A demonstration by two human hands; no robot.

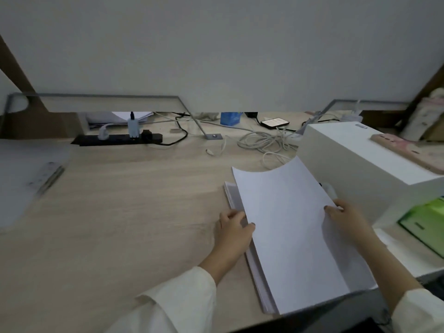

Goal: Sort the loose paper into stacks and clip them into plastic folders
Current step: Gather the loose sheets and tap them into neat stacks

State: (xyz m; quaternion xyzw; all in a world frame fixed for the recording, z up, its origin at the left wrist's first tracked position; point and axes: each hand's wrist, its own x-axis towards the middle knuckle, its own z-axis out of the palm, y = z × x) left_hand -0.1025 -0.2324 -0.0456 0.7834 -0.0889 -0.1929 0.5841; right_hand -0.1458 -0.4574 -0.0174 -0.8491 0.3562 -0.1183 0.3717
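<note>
Left hand (234,230) and right hand (346,218), fingers clamped, grip opposite edges of a smooth, bowed white paper sheaf (288,227) above a paper stack (231,192) on the pale wood-grain surface (120,212).

Thick paper stack (259,280): white, flat on the desk (132,212), right of centre, near end almost at the front edge, long side angled away to the left. Left side edges showing as a layered grey band.

Lifted sheets (288,224): blank, white, raised off the stack top and covering most of it. Far edge bowed upward in a curve. Pinched at the left edge by the left hand (234,233), thumb on top; gripped at the right edge by the right hand (346,217).

Plastic folder (21,188): translucent, frosted, flat at the desk's far left, well apart from the stack. Metal clip bar (49,175) along its right side.
</note>
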